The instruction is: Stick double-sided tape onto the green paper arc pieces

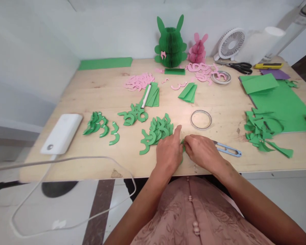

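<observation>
Near the front edge of the table, my left hand (169, 151) and my right hand (200, 148) meet over a small green paper piece (182, 159). Both hands are closed on it, and only slivers of the piece show between them. My left index finger points forward. Left of my left hand lies a pile of curved green paper cutouts (156, 130). A roll of thin tape (201, 119) rests flat ahead of my right hand. Blue thread snips (228, 149) lie beside my right wrist, partly hidden by it.
More green cutouts (114, 133) and a white power bank (62, 133) with a cable lie left. Green scraps (261, 131) and green sheets (283, 102) are right. Behind stand a green paper rabbit (170, 47), a pink one (197, 50), and a white fan (231, 44). Black scissors (241, 67) lie nearby.
</observation>
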